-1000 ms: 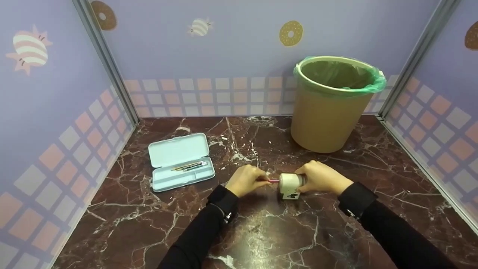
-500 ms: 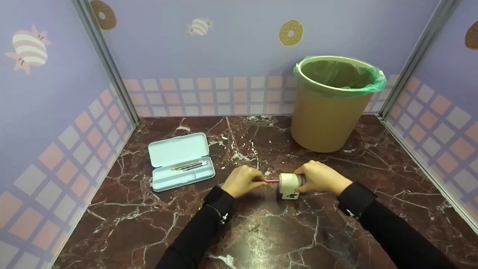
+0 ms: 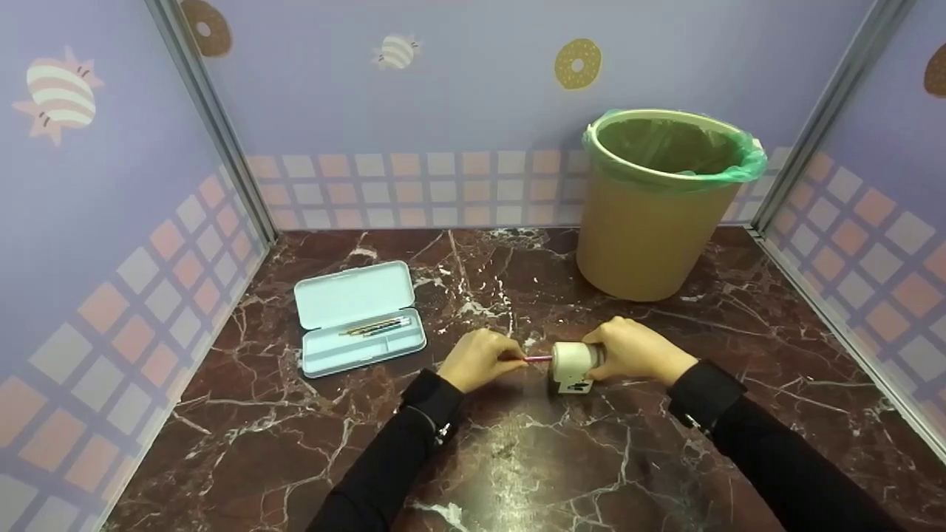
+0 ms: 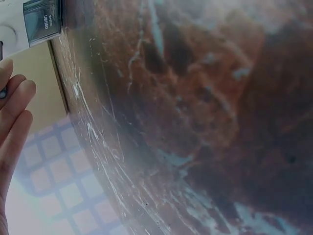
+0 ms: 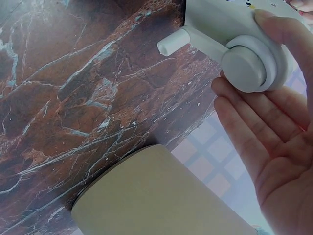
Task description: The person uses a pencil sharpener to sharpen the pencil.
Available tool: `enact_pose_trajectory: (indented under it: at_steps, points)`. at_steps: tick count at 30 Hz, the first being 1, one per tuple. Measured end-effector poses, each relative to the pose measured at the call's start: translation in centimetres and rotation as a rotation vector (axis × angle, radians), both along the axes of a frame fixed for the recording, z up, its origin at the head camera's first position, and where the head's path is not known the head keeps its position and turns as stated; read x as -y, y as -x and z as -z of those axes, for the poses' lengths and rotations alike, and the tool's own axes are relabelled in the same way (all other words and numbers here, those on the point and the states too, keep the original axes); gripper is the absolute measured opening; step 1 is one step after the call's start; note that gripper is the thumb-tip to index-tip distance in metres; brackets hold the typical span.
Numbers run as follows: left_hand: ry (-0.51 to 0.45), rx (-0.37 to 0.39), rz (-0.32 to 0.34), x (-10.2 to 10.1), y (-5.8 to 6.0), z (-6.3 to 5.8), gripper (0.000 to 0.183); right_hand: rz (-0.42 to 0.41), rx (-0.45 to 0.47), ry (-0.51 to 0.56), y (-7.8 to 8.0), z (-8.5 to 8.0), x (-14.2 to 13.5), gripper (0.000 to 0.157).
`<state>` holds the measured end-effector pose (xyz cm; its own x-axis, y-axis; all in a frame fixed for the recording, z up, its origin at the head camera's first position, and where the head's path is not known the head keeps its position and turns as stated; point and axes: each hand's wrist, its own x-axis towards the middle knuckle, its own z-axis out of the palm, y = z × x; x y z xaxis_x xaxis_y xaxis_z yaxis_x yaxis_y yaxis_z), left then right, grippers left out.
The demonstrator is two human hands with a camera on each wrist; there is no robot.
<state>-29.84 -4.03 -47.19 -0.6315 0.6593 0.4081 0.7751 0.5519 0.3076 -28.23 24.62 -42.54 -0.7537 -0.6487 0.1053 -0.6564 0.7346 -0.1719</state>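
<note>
A white hand-crank pencil sharpener (image 3: 573,360) stands on the marbled table in front of me. My left hand (image 3: 479,360) pinches a pink pencil (image 3: 540,358) whose far end is in the sharpener's front. With thumb on one side and fingers on the other, my right hand (image 3: 637,350) grips the sharpener's rear. In the right wrist view the crank handle (image 5: 208,44) points away from the palm, and no finger is on its knob. A transparent drawer (image 4: 43,20) shows low on the sharpener in the left wrist view. The pencil's tip is hidden inside.
To the left lies a light blue pencil case (image 3: 355,295), lid open, with several pencils (image 3: 375,326) inside. A tan waste bin (image 3: 643,236) with a green liner (image 3: 728,174) stands at the back right. Small white specks lie mid-table; patterned panels (image 3: 443,96) enclose the sides and back.
My left hand has shifted slightly left, and a bit more of the pink pencil shows between it and the sharpener. My right hand and the sharpener have stayed in place.
</note>
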Motion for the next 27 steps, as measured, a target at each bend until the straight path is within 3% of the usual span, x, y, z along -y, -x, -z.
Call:
enact_pose_trajectory:
  at_steps: [6,12,17,27]
  points:
    - [-0.030,0.019,-0.114,3.1,0.1,-0.2,0.007,0.007,-0.001,0.027,-0.1,0.0,-0.6,0.024]
    - [-0.089,0.078,-0.092,4.2,-0.2,0.0,0.013,0.008,0.005,0.020,0.0,0.2,-0.1,0.025]
    - [-0.213,0.180,-0.120,3.5,-0.4,0.2,0.012,0.021,0.021,0.023,-0.2,0.3,0.0,0.026]
    - [-0.445,0.306,-0.161,0.7,-1.3,-0.4,0.015,0.033,-0.003,0.012,-0.2,0.1,0.0,0.026]
